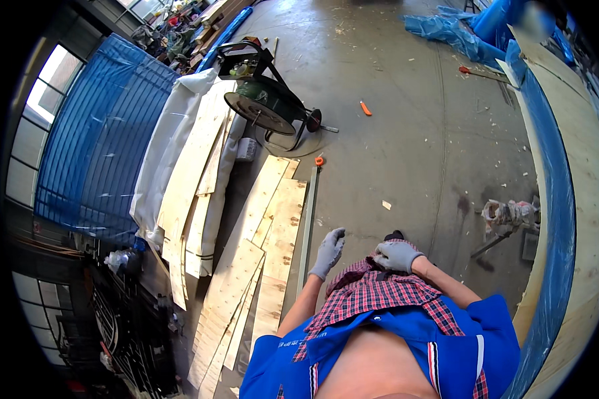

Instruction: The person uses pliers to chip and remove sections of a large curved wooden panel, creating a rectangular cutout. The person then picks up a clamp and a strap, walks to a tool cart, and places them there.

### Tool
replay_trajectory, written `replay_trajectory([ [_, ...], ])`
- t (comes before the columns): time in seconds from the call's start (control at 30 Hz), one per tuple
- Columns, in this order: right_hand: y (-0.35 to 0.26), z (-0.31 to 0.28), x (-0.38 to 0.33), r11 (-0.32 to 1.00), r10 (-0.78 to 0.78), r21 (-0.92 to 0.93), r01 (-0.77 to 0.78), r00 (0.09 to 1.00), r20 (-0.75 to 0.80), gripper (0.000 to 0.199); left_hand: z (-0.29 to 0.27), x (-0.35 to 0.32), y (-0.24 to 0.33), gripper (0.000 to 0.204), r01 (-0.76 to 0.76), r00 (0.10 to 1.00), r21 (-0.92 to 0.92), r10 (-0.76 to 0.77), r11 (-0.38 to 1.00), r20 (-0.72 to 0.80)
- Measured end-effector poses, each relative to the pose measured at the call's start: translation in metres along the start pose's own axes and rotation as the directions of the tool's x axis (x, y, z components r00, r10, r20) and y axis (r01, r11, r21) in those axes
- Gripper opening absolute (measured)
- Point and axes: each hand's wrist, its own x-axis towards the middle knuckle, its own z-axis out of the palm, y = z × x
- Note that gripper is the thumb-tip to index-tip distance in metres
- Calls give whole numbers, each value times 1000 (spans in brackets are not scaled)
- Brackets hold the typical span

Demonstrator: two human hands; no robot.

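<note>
The gloved right hand (396, 255) is curled closed on the red checked cloth (373, 289) at the person's waist. Just left of it, the gloved left hand (328, 252) hangs open and empty. Beyond, pale wooden boards (273, 226) lie flat, then a strapping reel cart (263, 100).

Head camera, looking straight down from the person's own height.

One fisheye view, worn on the head and tipped steeply toward the concrete floor (406, 133). The person's blue shirt (459, 346) fills the near lower edge, close under the lens. Plywood boards (259, 266) run along the left, a curved plywood panel (579, 219) bends down the right, and the far floor stretches to the top. No second view overlaps.
</note>
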Motion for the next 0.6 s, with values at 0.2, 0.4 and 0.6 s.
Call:
replay_trajectory([
  [0.2, 38, -67, 104, 1000, 25, -15, -24, 994, 108, 32, -8, 111, -7, 35, 133, 991, -165, -125, 977, 55],
  [0.4, 91, -168, 241, 996, -35, -81, 48, 988, 150, 35, -51, 249, -13, 35, 320, 946, -318, -320, 892, 54],
  [0.6, 104, -290, 372, 969, -136, -192, 153, 986, 98, 33, -124, 332, -6, 31, 293, 905, -388, -384, 874, -182],
])
